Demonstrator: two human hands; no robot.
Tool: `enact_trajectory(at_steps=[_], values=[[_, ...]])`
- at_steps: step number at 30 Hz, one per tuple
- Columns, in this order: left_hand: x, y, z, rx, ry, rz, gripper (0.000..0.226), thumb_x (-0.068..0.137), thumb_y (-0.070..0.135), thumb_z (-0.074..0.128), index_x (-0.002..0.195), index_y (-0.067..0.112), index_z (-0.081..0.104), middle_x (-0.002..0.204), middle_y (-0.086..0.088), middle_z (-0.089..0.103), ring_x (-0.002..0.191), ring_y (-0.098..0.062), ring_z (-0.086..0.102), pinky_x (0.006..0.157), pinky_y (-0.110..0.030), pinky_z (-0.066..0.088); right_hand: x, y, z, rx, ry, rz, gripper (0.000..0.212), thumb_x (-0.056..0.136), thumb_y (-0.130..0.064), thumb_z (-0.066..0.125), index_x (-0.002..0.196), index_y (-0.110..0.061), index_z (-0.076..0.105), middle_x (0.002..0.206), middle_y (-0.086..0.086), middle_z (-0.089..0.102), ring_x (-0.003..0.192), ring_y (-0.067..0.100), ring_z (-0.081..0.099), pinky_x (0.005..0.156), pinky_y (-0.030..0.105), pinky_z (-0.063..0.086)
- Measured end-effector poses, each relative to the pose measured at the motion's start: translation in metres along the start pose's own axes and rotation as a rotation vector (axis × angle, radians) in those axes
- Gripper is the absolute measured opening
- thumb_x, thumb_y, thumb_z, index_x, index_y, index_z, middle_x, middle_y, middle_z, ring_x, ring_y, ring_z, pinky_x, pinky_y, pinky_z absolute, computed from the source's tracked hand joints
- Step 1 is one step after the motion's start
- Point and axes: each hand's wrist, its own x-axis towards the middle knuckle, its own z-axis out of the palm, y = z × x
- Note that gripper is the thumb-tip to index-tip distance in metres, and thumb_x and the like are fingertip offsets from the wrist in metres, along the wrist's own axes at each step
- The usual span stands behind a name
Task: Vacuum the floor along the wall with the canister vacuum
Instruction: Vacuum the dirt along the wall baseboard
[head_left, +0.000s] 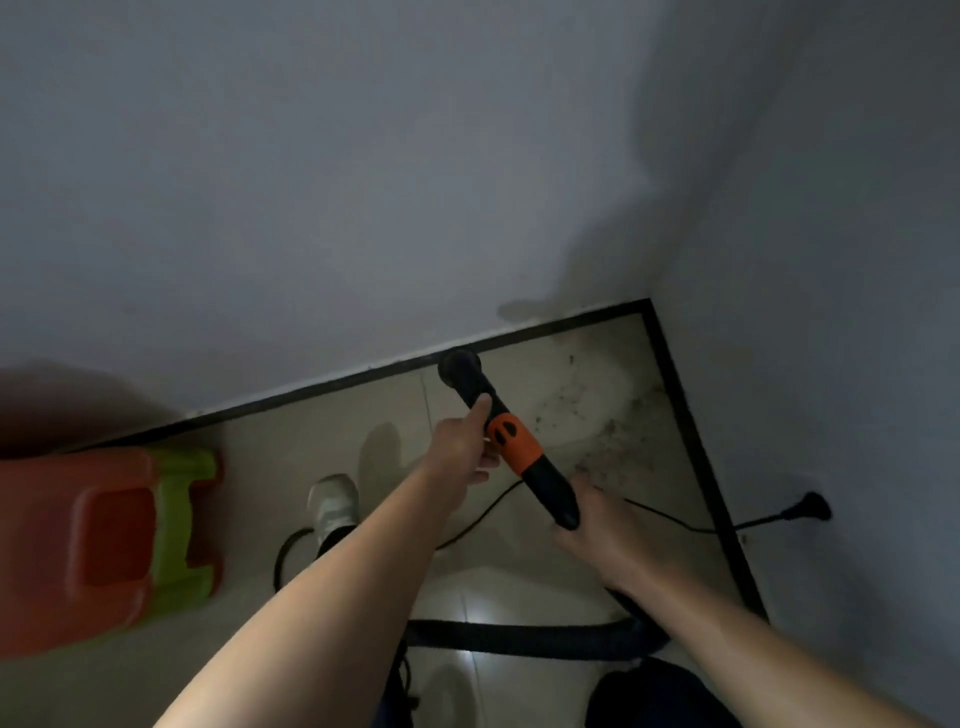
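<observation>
Vacuum wand (524, 457): one, black with an orange collar, tilted, its round nozzle (460, 366) against the dark skirting (311, 391) at the foot of the wall.
Left hand (465, 441): arm outstretched, fingers curled round the wand just above the collar.
Right hand (597, 519): wrapped round the wand's lower end.
Hose (519, 636): one, black, looping over the floor tiles (291, 467).
Cord (670, 519): one, thin, leading to a plug (810, 506) at the right wall.
Shoe (335, 501): one, white.
Stool (104, 545): one, orange and green plastic, at left.
Dirt specks (597, 431): scattered in the corner.

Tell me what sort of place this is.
Probably a corner of a room in a home: a tiled floor with dark skirting, a coloured plastic stool, and a plug in the painted wall.
</observation>
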Motion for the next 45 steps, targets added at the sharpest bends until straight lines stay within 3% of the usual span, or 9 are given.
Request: enact_trajectory(at_steps=[4, 9, 13, 16, 24, 33, 39, 42, 45], values=[[0.054, 0.025, 0.022, -0.051, -0.022, -0.048, 0.044, 0.089, 0.037, 0.067, 0.111, 0.001, 0.054, 0.096, -0.012, 0.063, 0.085, -0.026, 0.063, 0.064, -0.037, 0.054, 0.035, 0.000, 0.016, -0.030, 0.021, 0.028, 0.020, 0.088, -0.028, 0.061, 0.101, -0.023, 0.047, 0.082, -0.004, 0.059, 0.069, 0.014, 0.058, 0.057, 0.028, 0.045], [0.119, 0.059, 0.034, 0.033, -0.159, -0.033, 0.014, 0.094, 0.022, 0.060, 0.091, 0.013, 0.049, 0.079, -0.007, 0.057, 0.069, -0.019, 0.059, 0.055, -0.032, 0.049, 0.079, -0.010, 0.037, 0.122, 0.170, 0.251, 0.037, 0.083, -0.035, 0.068, 0.112, -0.022, 0.048, 0.088, -0.003, 0.065, 0.074, 0.014, 0.062, 0.060, 0.028, 0.047], [0.149, 0.096, 0.034, 0.294, -0.226, 0.040, 0.015, 0.096, 0.026, 0.054, 0.093, 0.015, 0.045, 0.086, -0.007, 0.055, 0.073, -0.020, 0.056, 0.076, -0.041, 0.054, 0.079, -0.029, 0.076, 0.388, 0.290, 0.544, 0.068, 0.065, -0.061, 0.075, 0.121, -0.040, 0.043, 0.098, -0.020, 0.062, 0.086, 0.006, 0.064, 0.070, 0.024, 0.051], [0.160, 0.117, 0.044, 0.426, -0.291, 0.060, 0.026, 0.095, 0.030, 0.054, 0.110, 0.012, 0.041, 0.101, -0.009, 0.057, 0.090, -0.025, 0.059, 0.089, -0.049, 0.053, 0.083, -0.044, 0.109, 0.611, 0.418, 0.704, 0.076, 0.062, -0.056, 0.081, 0.124, -0.043, 0.039, 0.095, -0.022, 0.061, 0.083, 0.007, 0.065, 0.069, 0.025, 0.051], [0.162, 0.128, 0.092, 0.540, -0.419, 0.101, 0.029, 0.094, 0.029, 0.055, 0.114, 0.012, 0.044, 0.092, -0.006, 0.056, 0.084, -0.022, 0.059, 0.086, -0.045, 0.054, 0.089, -0.053, 0.190, 1.013, 0.717, 1.187, 0.038, 0.070, -0.035, 0.085, 0.095, -0.023, 0.059, 0.082, -0.006, 0.067, 0.074, 0.015, 0.063, 0.063, 0.033, 0.050], [0.179, 0.101, 0.103, 0.490, -0.561, -0.013, 0.022, 0.095, 0.017, 0.057, 0.111, 0.005, 0.050, 0.096, -0.011, 0.057, 0.083, -0.026, 0.064, 0.068, -0.045, 0.060, 0.057, -0.001, 0.196, 0.564, 0.781, 1.238, 0.024, 0.079, -0.016, 0.071, 0.101, -0.020, 0.063, 0.092, 0.007, 0.064, 0.089, 0.034, 0.060, 0.071, 0.043, 0.052], [0.211, 0.035, 0.081, 0.558, -0.494, -0.145, 0.022, 0.092, 0.013, 0.058, 0.110, 0.006, 0.048, 0.115, -0.015, 0.057, 0.105, -0.032, 0.062, 0.081, -0.047, 0.056, 0.019, 0.051, 0.210, 0.100, 0.812, 1.246, 0.025, 0.076, -0.008, 0.064, 0.101, -0.013, 0.062, 0.094, 0.013, 0.061, 0.092, 0.038, 0.056, 0.071, 0.045, 0.045], [0.227, 0.007, 0.070, 0.590, -0.485, -0.198, 0.018, 0.089, 0.009, 0.059, 0.104, 0.005, 0.051, 0.107, -0.014, 0.058, 0.093, -0.027, 0.063, 0.061, -0.041, 0.055, 0.018, 0.071, 0.228, 0.043, 0.857, 1.252, 0.028, 0.074, -0.007, 0.065, 0.101, -0.012, 0.060, 0.095, 0.014, 0.060, 0.092, 0.039, 0.055, 0.073, 0.048, 0.044], [0.242, -0.012, 0.064, 0.574, -0.494, -0.225, 0.014, 0.089, 0.008, 0.059, 0.099, 0.006, 0.049, 0.104, -0.015, 0.059, 0.090, -0.027, 0.065, 0.061, -0.042, 0.056, 0.029, 0.079, 0.255, 0.118, 0.909, 1.236, 0.027, 0.077, -0.008, 0.064, 0.102, -0.013, 0.058, 0.098, 0.014, 0.059, 0.093, 0.038, 0.054, 0.072, 0.044, 0.043]])
